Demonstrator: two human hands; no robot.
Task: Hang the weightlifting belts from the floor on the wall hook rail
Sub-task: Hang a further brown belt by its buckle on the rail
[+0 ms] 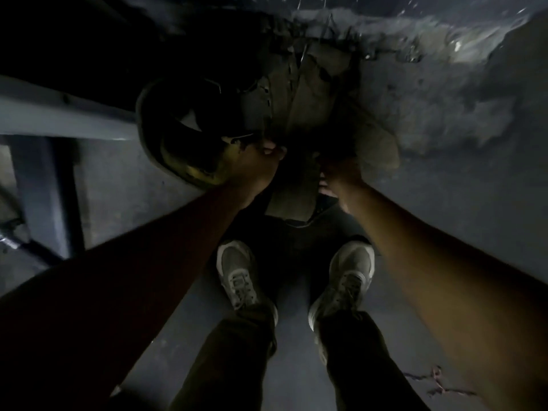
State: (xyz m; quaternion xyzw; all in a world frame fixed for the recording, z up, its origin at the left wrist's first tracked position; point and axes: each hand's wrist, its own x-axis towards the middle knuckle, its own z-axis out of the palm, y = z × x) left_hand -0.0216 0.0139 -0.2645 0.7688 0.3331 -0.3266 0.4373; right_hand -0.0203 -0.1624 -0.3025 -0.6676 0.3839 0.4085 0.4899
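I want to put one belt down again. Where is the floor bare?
Bare floor lies right of the right hand, and between the shoes. Crowded: the belts ahead of both hands, the metal frame left.

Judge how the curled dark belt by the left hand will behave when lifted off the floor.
The curled belt holds an open loop, so it is probably stiff. It looks wide and thick, so likely fairly heavy. Left hand seems to grip its edge; the loop may swing.
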